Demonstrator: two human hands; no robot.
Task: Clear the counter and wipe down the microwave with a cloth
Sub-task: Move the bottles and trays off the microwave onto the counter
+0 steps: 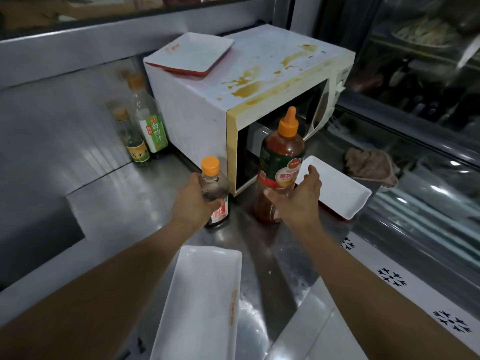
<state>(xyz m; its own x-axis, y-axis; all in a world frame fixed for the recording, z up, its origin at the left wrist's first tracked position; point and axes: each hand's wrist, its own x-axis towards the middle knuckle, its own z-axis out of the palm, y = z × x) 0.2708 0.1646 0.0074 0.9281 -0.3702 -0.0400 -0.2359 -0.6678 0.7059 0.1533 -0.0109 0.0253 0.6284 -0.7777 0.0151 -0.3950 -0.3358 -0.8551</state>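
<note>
A white microwave (207, 100) with brown stains on its top stands on the steel counter (124, 203), its door open. My left hand (193, 201) grips a small orange-capped sauce bottle (215, 189) in front of the microwave's left corner. My right hand (298, 197) wraps round the lower part of a tall orange-capped bottle of red sauce (281, 162) standing before the open cavity. A crumpled brownish cloth (368, 166) lies on the counter to the right.
A white tray with a red underside (192, 54) rests on the microwave's top. Another white tray (340, 190) lies right of the tall bottle, a third (200, 305) near the front. Two bottles (148, 126) stand left of the microwave. A glass display case (428, 126) lies right.
</note>
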